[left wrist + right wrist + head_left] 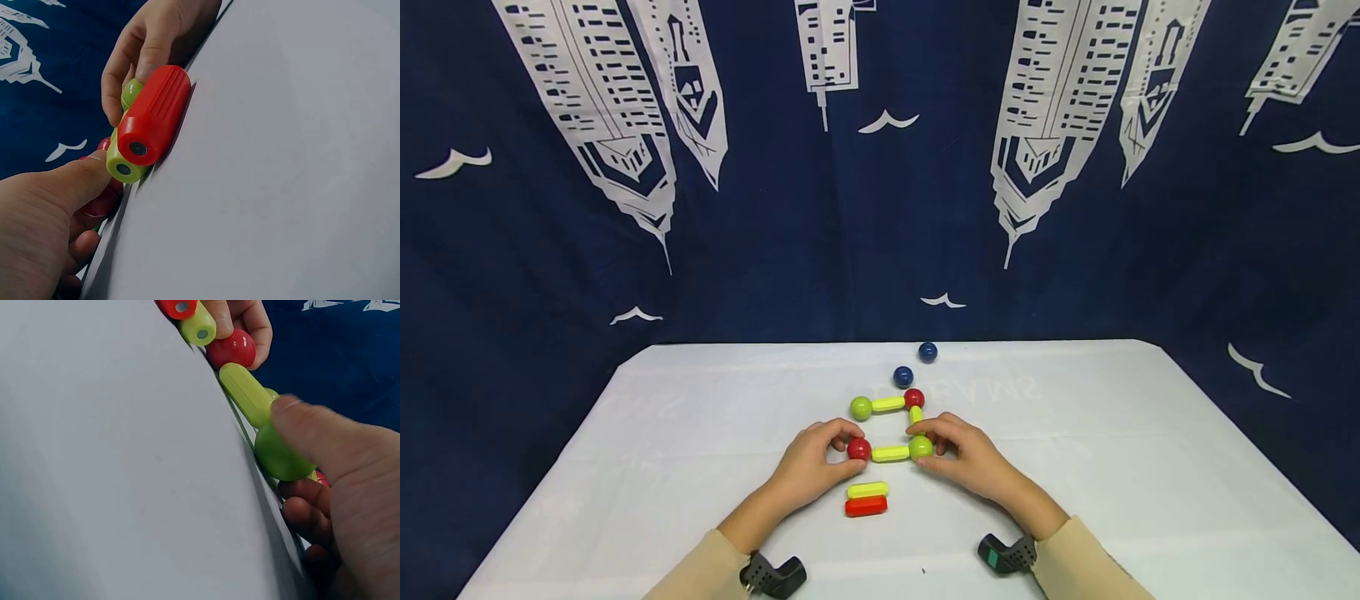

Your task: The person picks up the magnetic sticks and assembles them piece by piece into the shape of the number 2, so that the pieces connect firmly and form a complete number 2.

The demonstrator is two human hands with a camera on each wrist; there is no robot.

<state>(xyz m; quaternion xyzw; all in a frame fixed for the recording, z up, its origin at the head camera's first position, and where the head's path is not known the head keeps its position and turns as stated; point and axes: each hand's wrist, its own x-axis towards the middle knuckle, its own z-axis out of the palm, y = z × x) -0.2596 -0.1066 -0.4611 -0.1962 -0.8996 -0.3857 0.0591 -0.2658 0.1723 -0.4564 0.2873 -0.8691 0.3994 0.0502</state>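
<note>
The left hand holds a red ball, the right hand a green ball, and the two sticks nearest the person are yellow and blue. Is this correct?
No: the head view shows a red stick, not a blue one, beside the yellow stick. The left hand holds a red ball, the right hand a green ball.

Wrist views dim, perhaps slightly soft.

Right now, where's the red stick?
In the head view, the red stick lies below the middle, on the near side of the loose yellow stick.
</note>
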